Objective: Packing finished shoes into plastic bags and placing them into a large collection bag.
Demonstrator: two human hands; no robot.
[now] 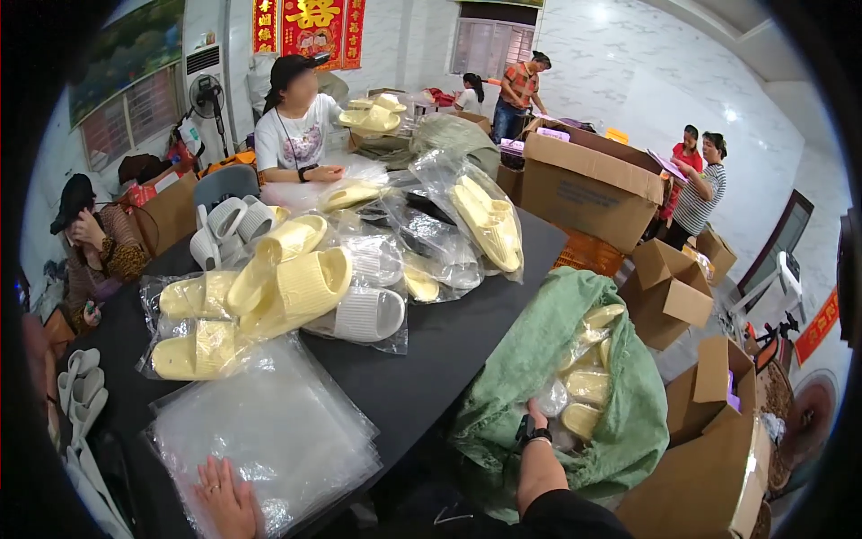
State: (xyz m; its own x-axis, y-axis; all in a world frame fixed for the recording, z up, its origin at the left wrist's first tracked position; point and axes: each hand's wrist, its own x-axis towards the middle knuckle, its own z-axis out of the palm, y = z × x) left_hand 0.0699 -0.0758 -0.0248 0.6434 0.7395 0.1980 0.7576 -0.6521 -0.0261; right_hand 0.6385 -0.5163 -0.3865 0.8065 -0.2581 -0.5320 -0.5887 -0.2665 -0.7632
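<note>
My left hand [224, 501] lies flat with its fingers a little apart on a stack of clear plastic bags [278, 418] at the table's near edge. To the right, my right hand [537, 419] reaches into a green woven sack [503, 386] holding several yellow slippers [588, 386] in clear bags. A pale bagged item [551, 397] is beside its fingertips; most of the fingers are hidden, so its grip does not show. Just beyond the bag stack, unwrapped yellow slippers [310, 280] rest on a bagged yellow pair [193, 350].
The dark table [422, 346] also carries grey slippers [368, 314] in bags and a bagged yellow pair [488, 220]. Across it sits a person [301, 135] in white. Cardboard boxes [593, 184] stand right of the table. Grey slippers [85, 391] lie at far left.
</note>
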